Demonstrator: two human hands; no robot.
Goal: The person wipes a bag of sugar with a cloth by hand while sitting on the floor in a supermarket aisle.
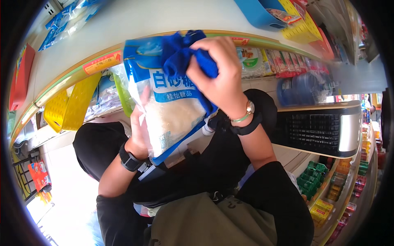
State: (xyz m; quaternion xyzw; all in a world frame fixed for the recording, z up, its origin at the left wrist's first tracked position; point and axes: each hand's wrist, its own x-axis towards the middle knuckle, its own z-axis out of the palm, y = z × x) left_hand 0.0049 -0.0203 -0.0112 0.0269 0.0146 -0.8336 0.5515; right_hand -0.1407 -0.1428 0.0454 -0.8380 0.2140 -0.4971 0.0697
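A plastic bag of white granules (174,123), with a blue printed top and writing, is held up tilted in front of the shelf edge. My left hand (138,136) grips it from its left side, the fingers partly hidden behind the clear film. In my right hand (223,72) is a bunched blue cloth (177,60), pinched between thumb and fingers. The cloth lies against the upper right of the bag's front, covering part of the print, and a fold hangs down along the bag's right edge.
A white shelf (147,18) spans the top, bearing blue-and-clear bags (66,23), a red bin (23,77), a blue bin (258,15) and a yellow basket (303,24). Another yellow basket (74,104) sits below. At right are water jugs (303,89), a black-and-silver appliance (317,129) and shelved goods (312,178).
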